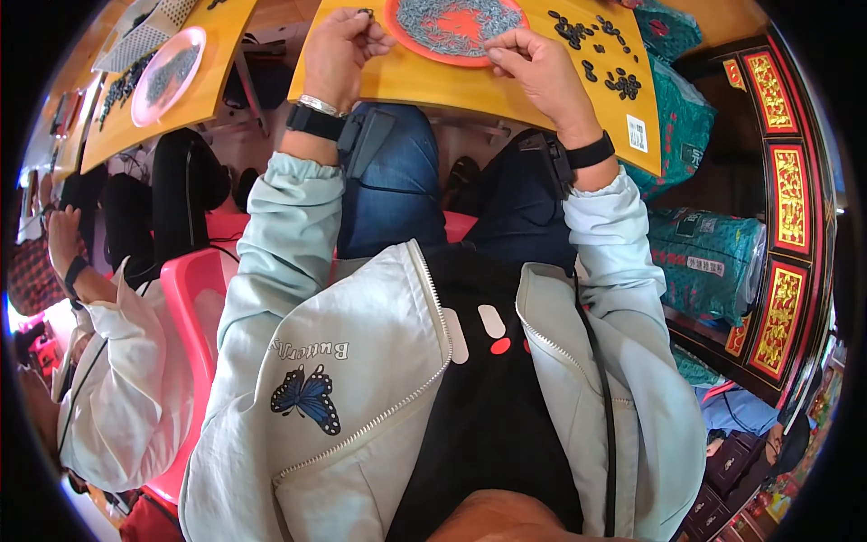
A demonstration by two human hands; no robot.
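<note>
Your left hand (341,43) is curled nearly closed, pinching one small dark piece (365,13) just left of the orange tray (408,47). Your right hand (535,65) rests loosely bent, fingertips on the tray's near rim. Black pieces (598,56) lie scattered farther right on the yellow table (470,86).

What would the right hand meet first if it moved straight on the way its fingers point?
Probably the orange plate: the right hand rests at its rim, fingers toward the heap of small grey pieces.

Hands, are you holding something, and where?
The left hand pinches something small and dark at its fingertips, too tiny to identify. The right hand touches the orange plate's rim.
</note>
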